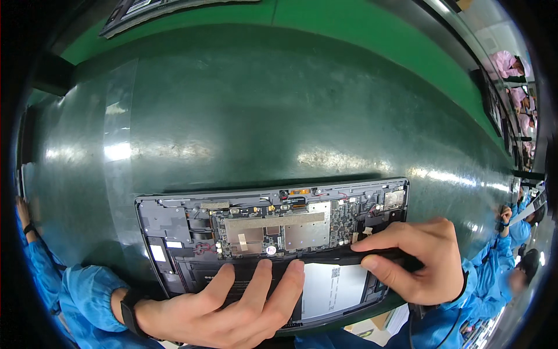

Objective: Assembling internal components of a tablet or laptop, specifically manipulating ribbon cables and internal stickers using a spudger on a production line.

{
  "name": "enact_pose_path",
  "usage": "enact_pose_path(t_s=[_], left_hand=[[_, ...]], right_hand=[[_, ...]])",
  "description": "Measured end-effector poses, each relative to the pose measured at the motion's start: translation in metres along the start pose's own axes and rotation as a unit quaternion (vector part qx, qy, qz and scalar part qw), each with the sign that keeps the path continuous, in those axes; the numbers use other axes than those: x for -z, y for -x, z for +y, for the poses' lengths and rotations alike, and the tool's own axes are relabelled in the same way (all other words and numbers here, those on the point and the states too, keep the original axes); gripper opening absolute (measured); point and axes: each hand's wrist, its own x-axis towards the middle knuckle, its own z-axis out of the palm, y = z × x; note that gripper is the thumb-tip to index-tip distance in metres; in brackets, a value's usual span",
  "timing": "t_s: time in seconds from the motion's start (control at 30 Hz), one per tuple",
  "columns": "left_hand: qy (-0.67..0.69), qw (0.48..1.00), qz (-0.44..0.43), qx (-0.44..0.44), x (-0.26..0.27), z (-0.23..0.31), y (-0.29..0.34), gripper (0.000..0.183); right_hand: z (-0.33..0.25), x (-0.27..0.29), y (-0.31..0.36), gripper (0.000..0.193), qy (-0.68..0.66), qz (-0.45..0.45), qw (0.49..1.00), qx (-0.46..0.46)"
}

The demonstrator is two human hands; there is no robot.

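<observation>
An opened tablet or thin laptop [165, 218] lies on the bench in front of me, its inside facing up. Across its upper half runs a circuit board [305, 232] with metal shields and a grey foam strip. Below the board, a black battery [232, 273] sits beside a white panel [331, 288] with printed marks. My left hand [226, 308] rests on the battery, fingers spread, tips along its upper edge. Thumb and forefinger of my right hand [415, 262] pinch a black strip [334, 255] that runs along the board's lower edge. My palms hide parts of the lower casing.
A green mat [261, 116] covers the bench, with a clear tape band [119, 128] at left. Another device casing [151, 14] lies at the far edge. Co-workers in blue sleeves [494, 267] are close at the right, and another blue sleeve [38, 262] shows at the left.
</observation>
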Motion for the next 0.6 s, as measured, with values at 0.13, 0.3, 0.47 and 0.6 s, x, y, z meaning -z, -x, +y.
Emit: enact_pose_path(t_s=[0.13, 0.3, 0.47, 0.6], left_hand=[[0.004, 1.000, -0.002, 0.010, 0.000, 0.001, 0.000, 0.050], [0.004, 1.000, 0.027, -0.001, -0.008, -0.001, 0.004, 0.048], [0.011, 1.000, 0.009, 0.019, -0.004, 0.002, 0.001, 0.048], [0.003, 1.000, 0.029, 0.001, -0.008, 0.000, 0.004, 0.048]], right_hand=[[-0.008, -0.007, 0.001, 0.016, 0.085, 0.007, 0.996, 0.014], [-0.003, -0.016, -0.003, 0.018, 0.091, 0.031, 0.994, 0.046], [-0.002, -0.015, -0.005, 0.017, 0.029, 0.023, 0.999, 0.017], [0.003, -0.015, -0.006, 0.016, -0.033, 0.028, 0.999, -0.018]])
